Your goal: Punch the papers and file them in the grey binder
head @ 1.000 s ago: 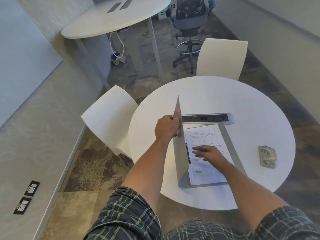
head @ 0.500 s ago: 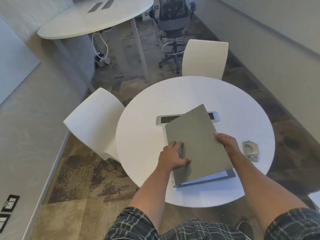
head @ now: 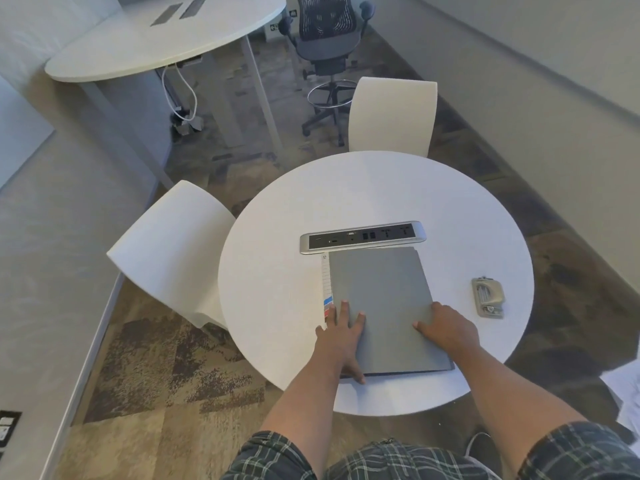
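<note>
Resting under both hands' fingers [head: 341, 311], seemingly flat: grey binder [head: 384, 306].

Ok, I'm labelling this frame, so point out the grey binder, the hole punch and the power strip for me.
grey binder [head: 384, 303]: head view, middle of the closed front cover.
hole punch [head: 487, 297]: head view, centre of its top, right of the binder.
power strip [head: 362, 236]: head view, middle of its socket face, beyond the binder.

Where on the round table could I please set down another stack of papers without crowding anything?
The far half of the round table, beyond the power strip, is bare, as is the left side beside the grey binder. It is crowded near the front edge, where the left hand and right hand rest on the binder, with the hole punch at right.
</note>
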